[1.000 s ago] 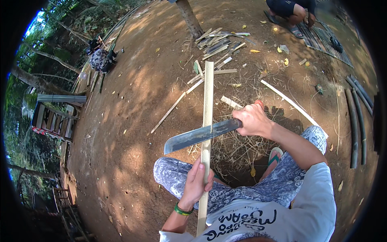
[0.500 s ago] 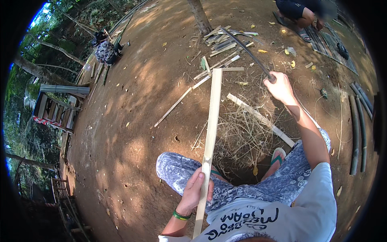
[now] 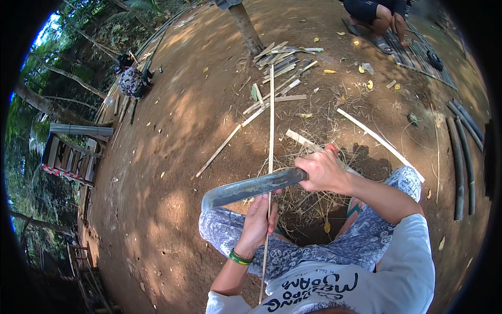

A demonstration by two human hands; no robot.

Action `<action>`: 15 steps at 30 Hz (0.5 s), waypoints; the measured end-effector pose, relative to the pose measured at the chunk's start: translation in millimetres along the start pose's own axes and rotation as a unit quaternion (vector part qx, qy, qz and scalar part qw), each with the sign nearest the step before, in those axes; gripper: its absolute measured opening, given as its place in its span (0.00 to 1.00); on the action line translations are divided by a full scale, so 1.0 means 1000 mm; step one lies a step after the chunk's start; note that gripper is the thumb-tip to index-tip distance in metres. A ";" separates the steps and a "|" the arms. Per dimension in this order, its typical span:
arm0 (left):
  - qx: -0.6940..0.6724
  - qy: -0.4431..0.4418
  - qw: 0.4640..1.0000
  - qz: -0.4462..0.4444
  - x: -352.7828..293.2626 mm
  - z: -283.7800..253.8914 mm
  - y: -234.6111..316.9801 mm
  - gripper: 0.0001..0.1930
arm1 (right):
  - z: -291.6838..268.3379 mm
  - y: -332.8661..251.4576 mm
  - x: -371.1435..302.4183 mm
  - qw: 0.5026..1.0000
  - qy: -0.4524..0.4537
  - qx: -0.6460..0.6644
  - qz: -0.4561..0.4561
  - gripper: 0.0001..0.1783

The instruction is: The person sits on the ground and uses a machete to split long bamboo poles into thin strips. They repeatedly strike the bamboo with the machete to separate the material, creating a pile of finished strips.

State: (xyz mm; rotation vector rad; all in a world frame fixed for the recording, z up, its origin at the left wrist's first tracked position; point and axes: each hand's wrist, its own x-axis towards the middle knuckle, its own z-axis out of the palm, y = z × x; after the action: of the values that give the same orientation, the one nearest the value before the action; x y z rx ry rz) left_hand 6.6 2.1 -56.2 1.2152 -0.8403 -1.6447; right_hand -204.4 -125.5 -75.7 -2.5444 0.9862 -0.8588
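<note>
My right hand [image 3: 323, 170] is wrapped round the handle of a machete [image 3: 246, 189], whose broad dark blade points left. The blade crosses a long, pale bamboo strip [image 3: 271, 120] just above my left hand [image 3: 256, 220]; whether its edge touches the strip I cannot tell. With the strip turned narrow side up, my left fingers close round it, and it runs from near my shirt away past my knees. A heap of thin shavings [image 3: 314, 209] lies on the ground between my feet, partly under my right hand. Another pale strip [image 3: 297, 137] rests across this heap.
A loose strip [image 3: 379, 136] reaches to my right knee. Ahead lies a pile of split pieces [image 3: 285, 60] by a tree trunk [image 3: 246, 29]. Dark poles [image 3: 456, 167] lie at right. One person [image 3: 376, 21] crouches by a slatted mat [image 3: 418, 57]; another [image 3: 133, 81] is far left.
My right hand has come down and left, swinging the machete from pointing away to lying across the strip. The strip has turned from its broad face to its narrow side.
</note>
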 end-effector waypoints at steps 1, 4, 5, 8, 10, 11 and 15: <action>0.007 -0.002 1.000 0.001 0.000 0.002 0.002 0.20 | -0.001 0.002 0.000 1.000 0.003 -0.006 0.004 0.11; 0.024 -0.006 1.000 0.002 -0.008 0.004 0.002 0.20 | -0.008 0.007 0.007 0.999 0.054 0.008 0.000 0.08; 0.027 -0.001 1.000 0.003 -0.010 0.004 0.002 0.19 | -0.008 0.009 0.008 0.998 0.058 0.001 -0.009 0.08; 0.030 0.011 0.999 0.003 -0.015 0.003 0.000 0.19 | -0.008 0.014 0.009 0.997 0.068 -0.019 -0.023 0.08; 0.024 0.020 1.000 -0.002 -0.021 0.000 -0.004 0.18 | -0.007 0.019 0.010 0.997 0.073 -0.031 -0.016 0.07; 0.024 0.019 1.000 -0.001 -0.024 -0.002 -0.005 0.18 | -0.009 0.022 0.011 0.997 0.068 -0.039 0.014 0.07; 0.014 0.005 1.000 -0.018 -0.049 -0.012 -0.019 0.18 | -0.034 0.050 0.025 0.986 0.031 -0.028 0.164 0.07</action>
State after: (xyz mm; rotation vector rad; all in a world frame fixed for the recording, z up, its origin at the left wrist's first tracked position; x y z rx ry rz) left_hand 18.4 54.3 -59.9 1.2633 -0.8424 -1.6605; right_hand -236.6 -180.2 -61.2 -2.3153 1.4166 -0.8267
